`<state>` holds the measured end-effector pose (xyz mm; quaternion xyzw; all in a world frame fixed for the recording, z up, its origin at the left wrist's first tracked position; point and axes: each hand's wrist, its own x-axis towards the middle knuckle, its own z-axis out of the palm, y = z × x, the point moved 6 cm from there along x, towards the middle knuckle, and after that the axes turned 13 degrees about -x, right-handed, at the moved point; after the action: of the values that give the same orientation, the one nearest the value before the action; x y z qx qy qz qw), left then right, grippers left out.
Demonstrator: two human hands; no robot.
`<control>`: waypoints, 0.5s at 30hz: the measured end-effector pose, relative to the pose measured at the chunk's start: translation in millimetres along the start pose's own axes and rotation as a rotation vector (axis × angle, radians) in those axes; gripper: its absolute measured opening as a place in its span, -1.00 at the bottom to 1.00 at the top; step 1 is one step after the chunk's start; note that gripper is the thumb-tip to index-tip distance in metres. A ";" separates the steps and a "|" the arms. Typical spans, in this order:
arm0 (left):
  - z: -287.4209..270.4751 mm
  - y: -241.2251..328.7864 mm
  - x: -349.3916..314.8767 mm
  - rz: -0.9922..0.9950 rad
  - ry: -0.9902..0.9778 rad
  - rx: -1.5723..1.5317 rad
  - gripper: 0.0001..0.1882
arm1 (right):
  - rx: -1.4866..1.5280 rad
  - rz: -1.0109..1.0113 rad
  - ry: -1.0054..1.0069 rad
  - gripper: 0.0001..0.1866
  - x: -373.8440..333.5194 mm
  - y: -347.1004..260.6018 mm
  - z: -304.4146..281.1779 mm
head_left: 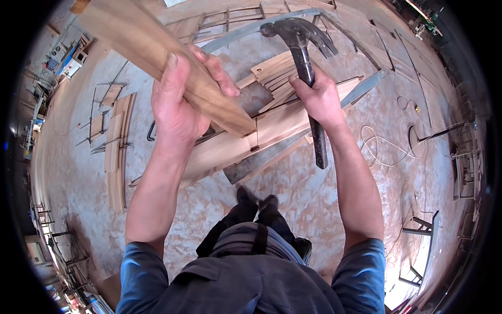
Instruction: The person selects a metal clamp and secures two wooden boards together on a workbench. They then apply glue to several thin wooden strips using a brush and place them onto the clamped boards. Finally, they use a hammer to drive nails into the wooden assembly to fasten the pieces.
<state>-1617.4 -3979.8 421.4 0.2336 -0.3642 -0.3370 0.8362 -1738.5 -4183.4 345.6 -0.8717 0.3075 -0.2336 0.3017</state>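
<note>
My left hand (180, 104) is wrapped round a thick wooden block (157, 52), which slants from the upper left down toward the middle. Its lower end meets, or hangs just above, a pale wooden board (282, 123) near a joint; I cannot tell whether they touch. My right hand (320, 99) grips a claw hammer (300, 49) by its dark handle, the head raised at the top and the handle's end pointing down. Behind the board lie several slats and a panel (274, 68) with a small round hole. A grey beam (246, 168) lies beneath the board on the near side.
Long boards (116, 152) and metal clamps (97, 125) lie on the floor at the left. A pale cord (384, 149) is looped on the floor at the right. A metal frame (418, 230) stands at the lower right, and a large frame (361, 44) lies beyond the work.
</note>
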 end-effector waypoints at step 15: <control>45.0 -25.3 -65.1 0.140 -0.085 0.348 -0.38 | -0.017 -0.207 0.007 -0.68 -36.1 7.3 -19.7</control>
<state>-1694.9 -3955.5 404.0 0.3344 -0.4675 -0.2196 0.7883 -1778.4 -4171.1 346.7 -0.9006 0.2187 -0.2640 0.2673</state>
